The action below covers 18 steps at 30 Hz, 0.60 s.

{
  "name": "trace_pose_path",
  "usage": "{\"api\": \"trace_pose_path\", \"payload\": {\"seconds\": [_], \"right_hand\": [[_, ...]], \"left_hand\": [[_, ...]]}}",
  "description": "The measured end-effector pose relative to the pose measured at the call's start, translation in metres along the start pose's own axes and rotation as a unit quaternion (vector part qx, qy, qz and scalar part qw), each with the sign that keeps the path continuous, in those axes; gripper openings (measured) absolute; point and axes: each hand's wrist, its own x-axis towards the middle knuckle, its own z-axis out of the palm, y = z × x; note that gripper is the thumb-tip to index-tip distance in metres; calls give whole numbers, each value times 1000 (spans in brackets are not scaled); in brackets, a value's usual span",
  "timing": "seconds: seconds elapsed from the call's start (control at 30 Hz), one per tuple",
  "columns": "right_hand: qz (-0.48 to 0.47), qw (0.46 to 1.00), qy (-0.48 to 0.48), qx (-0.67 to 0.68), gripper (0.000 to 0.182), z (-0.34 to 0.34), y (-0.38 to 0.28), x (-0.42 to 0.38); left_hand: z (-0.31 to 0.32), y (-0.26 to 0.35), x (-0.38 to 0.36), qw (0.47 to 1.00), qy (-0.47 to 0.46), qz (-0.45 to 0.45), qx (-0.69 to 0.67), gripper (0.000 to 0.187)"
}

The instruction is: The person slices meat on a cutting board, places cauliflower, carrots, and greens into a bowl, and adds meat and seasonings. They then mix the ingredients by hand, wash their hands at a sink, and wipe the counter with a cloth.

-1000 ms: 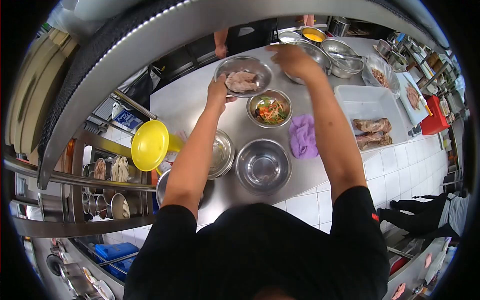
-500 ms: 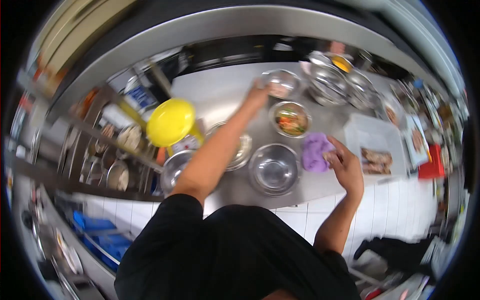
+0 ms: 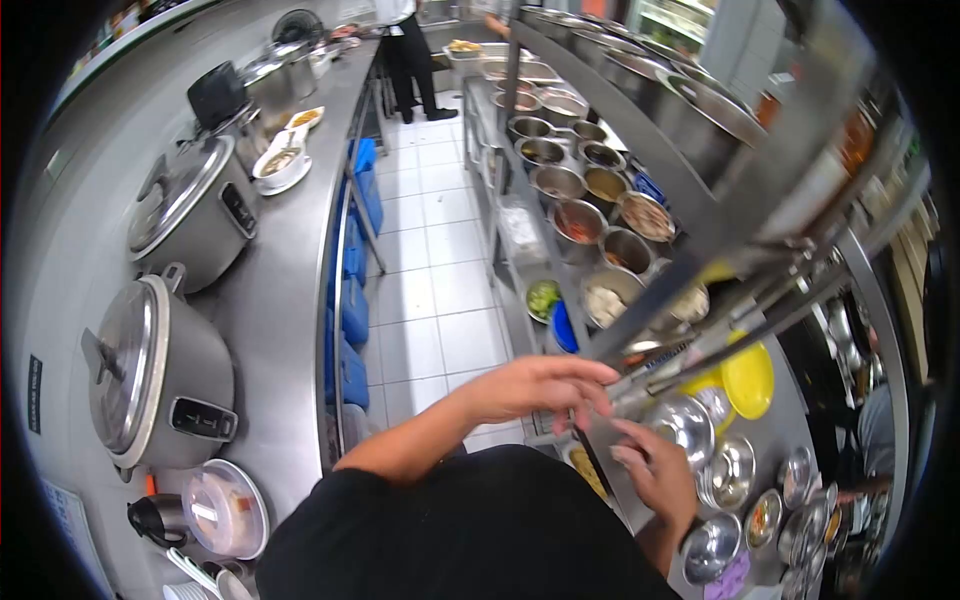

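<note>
My left hand is held out over the corner of the steel counter, fingers stretched and nothing in them. Close by, my right hand is raised with its fingers apart and slightly bent, also holding nothing. Nearest to it are a steel mixing bowl and another steel bowl. Further down the counter sit an empty-looking steel bowl, a purple cloth and a bowl of mixed vegetables. A yellow plastic lid or basin stands beyond the bowls.
A metal shelf post slants close ahead of my hands. Behind it stand several steel pots of ingredients. Two large cookers occupy the left counter. A tiled aisle leads to a person.
My view has swung left from the prep counter to the aisle. The left hand has left the bowl of meat, and the right hand has moved off the purple cloth.
</note>
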Motion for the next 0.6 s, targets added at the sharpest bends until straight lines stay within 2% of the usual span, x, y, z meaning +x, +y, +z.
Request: {"api": "trace_pose_path", "payload": {"seconds": [0.07, 0.13, 0.23, 0.33, 0.43, 0.6], "right_hand": [[-39, 993, -109, 8, 37, 40, -15, 69], [-57, 979, -195, 19, 40, 80, -24, 129], [-84, 962, -260, 5, 40, 127, -35, 203], [-96, 943, -319, 6, 40, 164, -45, 262], [-87, 940, -330, 13, 42, 183, -49, 321], [-40, 947, -299, 111, 41, 185, -44, 429]], "left_hand": [[-47, 11, -57, 986, 118, 99, -61, 60], [-69, 30, -105, 950, 278, 131, -46, 57], [-93, 42, -164, 902, 378, 205, -45, 53], [-112, 46, -197, 871, 422, 246, -51, 49], [-136, 46, -202, 856, 443, 260, -62, 48], [-202, 57, -166, 864, 449, 201, -107, 43]]}}
